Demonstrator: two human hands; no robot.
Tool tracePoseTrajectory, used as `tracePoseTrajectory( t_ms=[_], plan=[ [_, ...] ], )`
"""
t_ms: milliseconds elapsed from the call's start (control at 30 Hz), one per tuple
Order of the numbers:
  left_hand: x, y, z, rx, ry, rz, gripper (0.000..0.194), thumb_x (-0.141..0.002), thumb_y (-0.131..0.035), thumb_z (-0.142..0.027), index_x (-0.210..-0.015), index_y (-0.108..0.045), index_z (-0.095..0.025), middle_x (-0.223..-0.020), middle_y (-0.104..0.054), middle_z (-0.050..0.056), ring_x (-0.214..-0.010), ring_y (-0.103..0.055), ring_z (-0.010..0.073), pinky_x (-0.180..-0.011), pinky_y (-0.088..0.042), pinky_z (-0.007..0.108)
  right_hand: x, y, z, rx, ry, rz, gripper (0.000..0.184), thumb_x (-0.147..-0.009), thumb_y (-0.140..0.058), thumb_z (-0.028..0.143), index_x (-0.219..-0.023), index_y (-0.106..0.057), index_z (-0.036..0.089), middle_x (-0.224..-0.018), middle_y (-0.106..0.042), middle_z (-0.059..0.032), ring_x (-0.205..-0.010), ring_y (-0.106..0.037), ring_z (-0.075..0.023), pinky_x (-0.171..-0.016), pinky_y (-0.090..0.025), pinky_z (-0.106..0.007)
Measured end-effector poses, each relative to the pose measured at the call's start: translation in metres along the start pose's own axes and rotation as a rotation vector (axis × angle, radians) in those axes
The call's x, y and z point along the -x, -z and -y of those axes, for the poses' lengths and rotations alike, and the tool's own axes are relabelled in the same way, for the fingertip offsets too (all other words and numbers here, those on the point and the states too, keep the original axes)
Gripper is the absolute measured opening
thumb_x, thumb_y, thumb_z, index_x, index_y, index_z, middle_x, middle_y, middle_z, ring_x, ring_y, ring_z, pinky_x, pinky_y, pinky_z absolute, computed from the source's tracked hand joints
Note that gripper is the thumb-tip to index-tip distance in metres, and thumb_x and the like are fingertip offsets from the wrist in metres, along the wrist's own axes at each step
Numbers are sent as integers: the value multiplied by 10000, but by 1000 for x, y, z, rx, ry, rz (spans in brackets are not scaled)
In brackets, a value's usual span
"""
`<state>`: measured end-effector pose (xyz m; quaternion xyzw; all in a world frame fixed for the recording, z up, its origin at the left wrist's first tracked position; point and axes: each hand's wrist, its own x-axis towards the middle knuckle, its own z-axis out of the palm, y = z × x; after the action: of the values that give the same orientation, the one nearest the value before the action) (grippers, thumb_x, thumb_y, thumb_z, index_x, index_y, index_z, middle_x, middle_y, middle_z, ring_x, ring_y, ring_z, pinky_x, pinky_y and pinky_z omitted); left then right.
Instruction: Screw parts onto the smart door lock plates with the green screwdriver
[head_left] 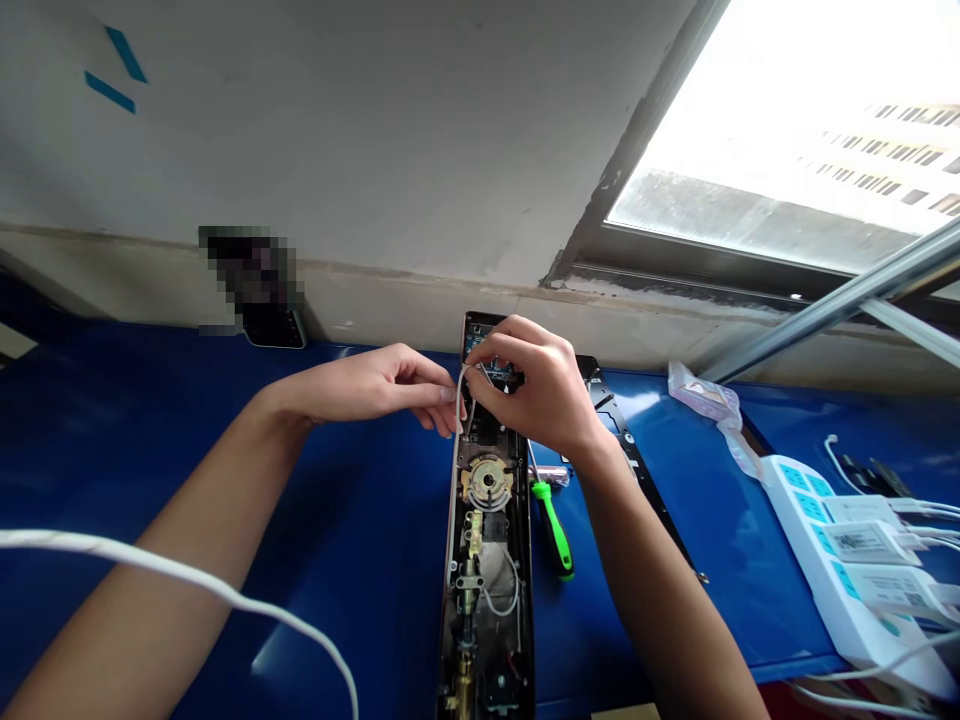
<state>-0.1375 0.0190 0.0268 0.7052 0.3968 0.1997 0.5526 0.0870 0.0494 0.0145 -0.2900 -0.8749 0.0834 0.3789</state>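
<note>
Left hand pinching white cable, right hand curled closed over upper end of door lock, lock lengthwise up the frame on blue worktop

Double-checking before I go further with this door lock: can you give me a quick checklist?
1. Grip on the white wire between left hand and right hand: ok.
2. Wire connection at the circuit board: cannot tell, the right hand covers it.
3. Lock body lying steady on the blue table: ok.
4. Green-handled screwdriver within reach: ok.
5. White cable clear of the left arm: not ok, it crosses in front.
</note>
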Motion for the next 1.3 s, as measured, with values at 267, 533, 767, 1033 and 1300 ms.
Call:
tracePoseTrajectory(
  t_ms=[267,533,767,1033,1300],
  plan=[
    [0,-3,0,67,20,72,238,-966,-685,-397,-944,-805,-193,-960,-825,71,-905,-778,218,-820,-620,273,0,5,-6,-31,-16,37,104,-868,-658,171,-843,-754,205,-852,-675,-15,-779,-614,-139,-716,-491,-288],
    [2,-9,-4,165,107,131,296,-941,-737,-471,-943,-696,-177,-921,-829,81,-841,-803,215,-806,-657,295,0,5,-10,-56,-32,105,85,-868,-668,187,-830,-742,202,-826,-662,3,-729,-592,-113,-670,-465,-269],
    [8,-6,-8,203,138,164,310,-942,-743,-470,-939,-641,-177,-845,-823,82,-760,-805,212,-708,-655,261,1,6,-7,-62,-44,156,74,-877,-684,206,-857,-755,202,-838,-669,0,-745,-589,-118,-670,-453,-271],
    [8,-3,-8,170,130,83,326,-923,-763,-468,-886,-633,-172,-804,-815,74,-715,-789,191,-671,-633,229,1,10,-7,-72,-47,149,79,-907,-703,241,-857,-750,203,-817,-651,2,-723,-577,-113,-665,-446,-263],
    [8,0,-2,98,167,-70,374,-805,-844,-513,-884,-687,-183,-814,-810,78,-749,-790,236,-739,-663,320,1,12,-8,-67,-60,142,101,-927,-692,250,-865,-757,204,-815,-654,1,-717,-577,-112,-675,-443,-266]
  ],
)
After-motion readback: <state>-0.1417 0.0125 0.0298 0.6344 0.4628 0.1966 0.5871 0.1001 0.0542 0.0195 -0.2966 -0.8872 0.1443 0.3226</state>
